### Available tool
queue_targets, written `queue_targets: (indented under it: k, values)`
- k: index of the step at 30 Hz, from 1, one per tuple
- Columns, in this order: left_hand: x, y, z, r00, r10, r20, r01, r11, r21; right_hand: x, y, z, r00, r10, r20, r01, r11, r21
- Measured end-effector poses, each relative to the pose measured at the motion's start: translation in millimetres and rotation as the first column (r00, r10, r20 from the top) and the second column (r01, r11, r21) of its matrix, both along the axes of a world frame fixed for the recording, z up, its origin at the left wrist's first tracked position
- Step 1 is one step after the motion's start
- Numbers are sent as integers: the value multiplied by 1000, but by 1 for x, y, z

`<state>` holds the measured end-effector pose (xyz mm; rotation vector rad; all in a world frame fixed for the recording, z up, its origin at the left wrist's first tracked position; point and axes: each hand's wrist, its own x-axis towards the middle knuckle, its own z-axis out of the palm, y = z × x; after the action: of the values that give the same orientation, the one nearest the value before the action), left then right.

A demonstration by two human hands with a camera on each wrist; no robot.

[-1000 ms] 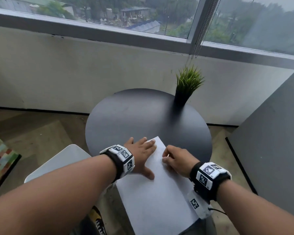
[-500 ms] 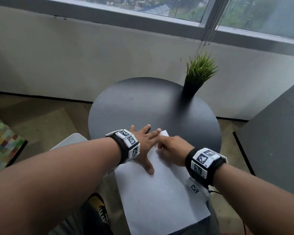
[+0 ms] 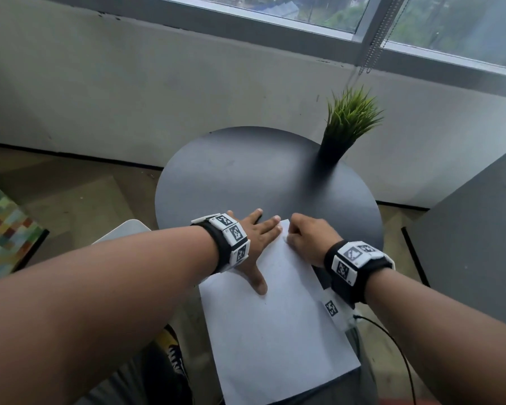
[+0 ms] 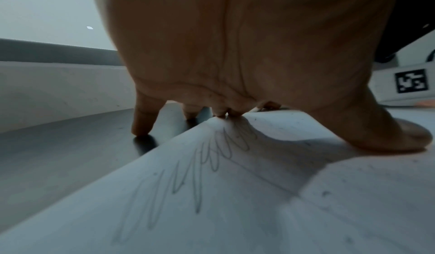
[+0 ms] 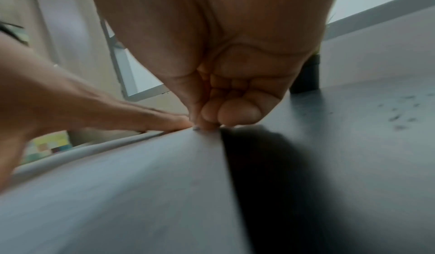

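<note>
Round black desk (image 3: 246,176) is backed by a grey wall (image 3: 129,83) and window (image 3: 304,10); wood floor (image 3: 70,194) and checkered rug (image 3: 6,226) are seen left of it, grey panel (image 3: 479,244) right.

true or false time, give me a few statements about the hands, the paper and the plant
The left hand presses on the paper with straight fingers. True.
The right hand rests open on the table. False: its curled fingers pinch the paper's far corner.
The plant stands on the floor. False: it stands on the table.
The paper bears a pencil scribble. True.
</note>
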<state>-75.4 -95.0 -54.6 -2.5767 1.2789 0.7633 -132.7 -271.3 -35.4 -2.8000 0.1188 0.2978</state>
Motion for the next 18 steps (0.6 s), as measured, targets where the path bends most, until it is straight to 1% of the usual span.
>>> queue_targets:
  k: [1, 3, 4, 5, 7, 8, 9, 10, 12, 13, 14, 16, 18]
  values:
    - [0, 0, 1, 1000, 6, -2, -6, 1000, -5, -6, 7, -2, 997, 80, -18, -80, 997, 6]
    - [0, 1, 1, 1000, 13, -6, -13, 1000, -19, -20, 18, -2, 961, 262, -90, -258, 965, 55]
    - [1, 1, 1, 1000, 12, -5, -12, 1000, -22, -19, 17, 1, 952, 285, -113, -280, 958, 54]
    - [1, 1, 0, 1000, 8, -2, -8, 1000, -21, -11, 12, 3, 965, 240, -101, -238, 971, 33]
    - [0, 1, -1, 1000, -1, 7, 1, 1000, -10, 3, 0, 4, 998, 57, -24, -57, 998, 3]
    - [0, 2, -2, 1000, -1, 8, 1, 1000, -5, 5, -1, 1, 1000, -4, 8, 4, 1000, -1]
    - [0, 2, -2, 1000, 2, 5, -2, 1000, -6, 1, 3, -1, 1000, 0, 17, 0, 1000, 2]
    - [1, 2, -2, 1000, 6, -1, -6, 1000, -13, -4, 9, -3, 998, 62, 7, -62, 998, 12]
    - [1, 3, -1, 1000, 10, -13, -11, 1000, -25, -16, 23, -4, 967, 251, -49, -248, 967, 60]
    - [2, 3, 0, 1000, 9, -15, -9, 1000, -23, -18, 25, -2, 951, 300, -82, -294, 953, 73]
    - [2, 2, 0, 1000, 6, -14, -6, 1000, -23, -13, 23, 1, 953, 287, -94, -282, 957, 64]
    - [1, 2, -2, 1000, 0, 8, 0, 999, -34, 1, 14, 3, 985, 153, -79, -150, 988, 42]
    - [-1, 5, -4, 999, 17, 37, -15, 999, -49, 10, 6, 2, 996, 26, -83, -21, 998, 64]
